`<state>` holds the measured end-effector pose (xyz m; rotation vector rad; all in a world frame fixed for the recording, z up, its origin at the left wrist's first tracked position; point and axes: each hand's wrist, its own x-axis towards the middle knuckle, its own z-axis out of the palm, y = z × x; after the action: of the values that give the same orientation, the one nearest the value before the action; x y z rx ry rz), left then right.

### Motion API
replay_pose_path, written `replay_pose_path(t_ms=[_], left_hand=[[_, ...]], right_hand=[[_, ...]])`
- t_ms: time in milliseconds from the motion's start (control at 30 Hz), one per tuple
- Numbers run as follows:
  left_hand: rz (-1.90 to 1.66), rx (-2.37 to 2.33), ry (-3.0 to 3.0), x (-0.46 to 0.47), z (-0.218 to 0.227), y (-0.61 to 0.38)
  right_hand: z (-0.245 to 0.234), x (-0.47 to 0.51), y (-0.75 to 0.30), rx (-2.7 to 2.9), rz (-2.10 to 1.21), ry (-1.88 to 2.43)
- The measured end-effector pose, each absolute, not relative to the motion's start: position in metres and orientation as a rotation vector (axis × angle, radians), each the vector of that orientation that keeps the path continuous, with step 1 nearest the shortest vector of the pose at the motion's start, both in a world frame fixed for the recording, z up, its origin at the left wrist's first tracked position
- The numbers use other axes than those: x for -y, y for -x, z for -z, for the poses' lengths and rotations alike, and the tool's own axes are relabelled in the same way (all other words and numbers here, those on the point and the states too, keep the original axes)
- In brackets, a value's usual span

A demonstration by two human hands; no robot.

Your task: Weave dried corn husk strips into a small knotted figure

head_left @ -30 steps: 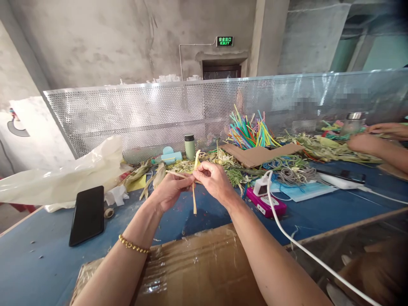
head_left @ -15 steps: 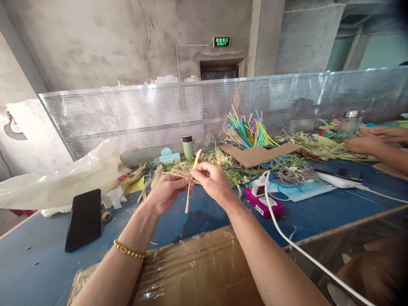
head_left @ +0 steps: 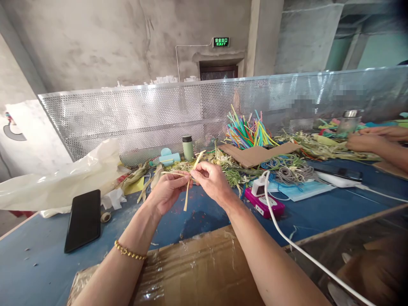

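Note:
My left hand [head_left: 168, 190] is closed in a pinch on pale yellow, flat husk-like strips. My right hand [head_left: 212, 182] pinches them too, its fingertips close against the left ones. One strip [head_left: 187, 199] runs slantwise, its lower end hanging free and its upper end sticking up past the right thumb. A thinner strip [head_left: 174, 173] lies across it and pokes out to the left above my left fingers. The fingertips hide the spot where the strips cross. Both hands are held over the blue tabletop [head_left: 204, 212], behind a cardboard box [head_left: 197, 267] wrapped in clear tape.
A black phone [head_left: 83, 221] lies left, near a plastic sheet [head_left: 86, 170]. Behind are a green bottle [head_left: 188, 148], dried plant strips [head_left: 234, 176] and colourful pipe cleaners [head_left: 250, 131]. At right, a magenta power strip [head_left: 270, 208] has a white cable [head_left: 299, 250]. A co-worker's hands [head_left: 371, 140] work far right.
The upper end of the slanting strip has tipped a little to the right. Both hands stay nearly in place, still pinching the strips.

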<state>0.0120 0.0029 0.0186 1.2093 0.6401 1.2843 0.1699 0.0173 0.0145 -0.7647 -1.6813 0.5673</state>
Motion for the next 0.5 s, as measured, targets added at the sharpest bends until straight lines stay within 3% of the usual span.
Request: replay_pose_path(t_ms=[500], left_hand=[[-1.267, -0.68, -1.275, 0.0022, -0.0227, -0.0151]], right_hand=[[-0.0121, -0.0147, -0.168, 1.662, -0.541, 0.827]])
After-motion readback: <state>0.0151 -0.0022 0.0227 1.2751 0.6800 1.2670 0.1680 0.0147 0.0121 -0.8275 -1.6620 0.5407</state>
